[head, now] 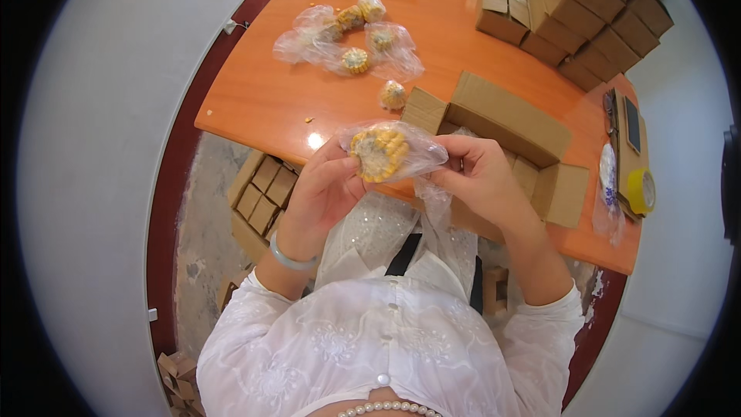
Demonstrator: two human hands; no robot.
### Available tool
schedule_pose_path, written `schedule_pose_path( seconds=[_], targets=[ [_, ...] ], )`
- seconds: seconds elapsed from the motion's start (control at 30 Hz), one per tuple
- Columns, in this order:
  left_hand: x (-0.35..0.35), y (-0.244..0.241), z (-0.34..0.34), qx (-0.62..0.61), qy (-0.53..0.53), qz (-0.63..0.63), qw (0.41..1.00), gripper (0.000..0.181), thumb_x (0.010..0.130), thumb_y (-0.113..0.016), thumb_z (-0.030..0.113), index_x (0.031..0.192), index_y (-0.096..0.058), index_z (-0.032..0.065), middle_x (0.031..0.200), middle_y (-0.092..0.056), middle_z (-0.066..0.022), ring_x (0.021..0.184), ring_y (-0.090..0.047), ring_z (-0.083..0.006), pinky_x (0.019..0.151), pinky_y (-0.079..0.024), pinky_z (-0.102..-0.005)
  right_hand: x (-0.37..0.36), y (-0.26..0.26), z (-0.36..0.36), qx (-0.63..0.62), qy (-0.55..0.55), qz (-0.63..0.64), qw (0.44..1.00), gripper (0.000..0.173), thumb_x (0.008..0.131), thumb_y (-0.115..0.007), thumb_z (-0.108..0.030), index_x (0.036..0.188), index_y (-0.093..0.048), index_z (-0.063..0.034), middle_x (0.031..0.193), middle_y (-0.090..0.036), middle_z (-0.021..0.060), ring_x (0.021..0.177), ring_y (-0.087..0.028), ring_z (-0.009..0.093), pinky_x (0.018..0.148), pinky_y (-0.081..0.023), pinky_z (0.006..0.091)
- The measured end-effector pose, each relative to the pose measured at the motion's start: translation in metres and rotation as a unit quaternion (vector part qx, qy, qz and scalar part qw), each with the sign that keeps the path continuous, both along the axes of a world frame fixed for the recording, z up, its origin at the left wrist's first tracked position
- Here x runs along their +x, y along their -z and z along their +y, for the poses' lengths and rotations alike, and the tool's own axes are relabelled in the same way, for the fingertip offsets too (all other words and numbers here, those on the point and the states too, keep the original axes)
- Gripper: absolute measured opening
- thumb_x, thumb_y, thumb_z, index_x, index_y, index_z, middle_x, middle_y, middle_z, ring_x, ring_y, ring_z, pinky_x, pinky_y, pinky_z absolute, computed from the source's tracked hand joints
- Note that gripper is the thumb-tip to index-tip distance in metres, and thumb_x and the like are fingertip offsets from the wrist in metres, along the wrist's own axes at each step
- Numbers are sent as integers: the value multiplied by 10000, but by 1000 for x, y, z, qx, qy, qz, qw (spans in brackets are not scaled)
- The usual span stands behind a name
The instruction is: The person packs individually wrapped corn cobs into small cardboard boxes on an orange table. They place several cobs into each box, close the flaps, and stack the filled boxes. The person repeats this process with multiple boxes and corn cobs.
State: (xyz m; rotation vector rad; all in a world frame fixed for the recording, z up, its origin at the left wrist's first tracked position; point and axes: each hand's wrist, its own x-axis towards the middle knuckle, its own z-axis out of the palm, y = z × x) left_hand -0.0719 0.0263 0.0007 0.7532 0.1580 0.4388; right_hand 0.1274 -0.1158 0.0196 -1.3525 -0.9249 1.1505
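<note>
A cut piece of yellow corn cob (pixel 379 156) in a clear plastic bag (pixel 422 147) is held up over the table's near edge. My left hand (pixel 327 188) grips the cob through the plastic, thumb against its cut face. Pinched in the fingers of my right hand (pixel 477 171) is the bag's other end. More clear plastic (pixel 434 194) hangs below that hand. Just beyond my hands, a wrapped corn piece (pixel 393 95) rests on the tabletop beside an open cardboard box (pixel 509 113). My right hand partly hides the box's inside.
Several corn pieces (pixel 355 61), some in plastic bags, lie farther back on the orange table (pixel 249 92). Stacked cardboard boxes (pixel 579 11) stand at the far right. Yellow tape (pixel 641 191) and a phone (pixel 632 124) are near the right edge. A carton of small boxes (pixel 260 197) sits below, left.
</note>
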Motion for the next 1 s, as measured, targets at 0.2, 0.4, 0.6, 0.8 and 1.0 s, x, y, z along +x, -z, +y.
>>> schedule_pose_path(
  seconds=[0.2, 0.4, 0.6, 0.8, 1.0],
  targets=[
    [-3, 7, -3, 88, 28, 20, 996, 627, 912, -725, 108, 1466, -475, -47, 1428, -595, -151, 1340, -583, -235, 1138, -470, -397, 13, 1, -12, -37, -52, 222, 973, 251, 938, -723, -10, 1184, -675, 12, 1058, -723, 35, 947, -681, 81, 844, -545, 235],
    [-3, -7, -2, 262, 65, 25, 963, 562, 818, -734, -20, 1360, -588, -3, 1354, -633, -119, 1295, -601, -213, 1117, -475, -379, 28, 25, -18, -36, -132, 246, 960, 249, 924, -697, -20, 1168, -645, -6, 1083, -693, 30, 998, -665, 99, 893, -538, 247],
    [9, -10, 5, 481, 129, -35, 866, 469, 774, -738, -31, 1236, -682, 22, 1313, -636, -141, 1227, -633, -227, 1057, -519, -392, 22, 13, -16, -57, -140, 183, 971, 329, 911, -656, -5, 1239, -629, 2, 1182, -662, 65, 1114, -632, 124, 978, -518, 274],
    [8, -9, -9, 460, 66, 25, 885, 460, 755, -729, -62, 1206, -685, 21, 1346, -533, -159, 1220, -617, -233, 1075, -531, -376, 18, -15, -27, -36, -98, 186, 977, 490, 899, -688, -25, 1372, -567, 17, 1286, -605, 86, 1180, -608, 149, 1023, -513, 305],
    [15, 2, -14, 422, 31, 23, 906, 502, 809, -698, -102, 1295, -626, -1, 1348, -573, -132, 1257, -624, -227, 1044, -583, -351, -7, -21, -38, 101, -28, 13, 994, 575, 849, -789, -54, 1384, -583, -16, 1273, -603, 90, 1196, -620, 203, 969, -539, 352]
  ],
)
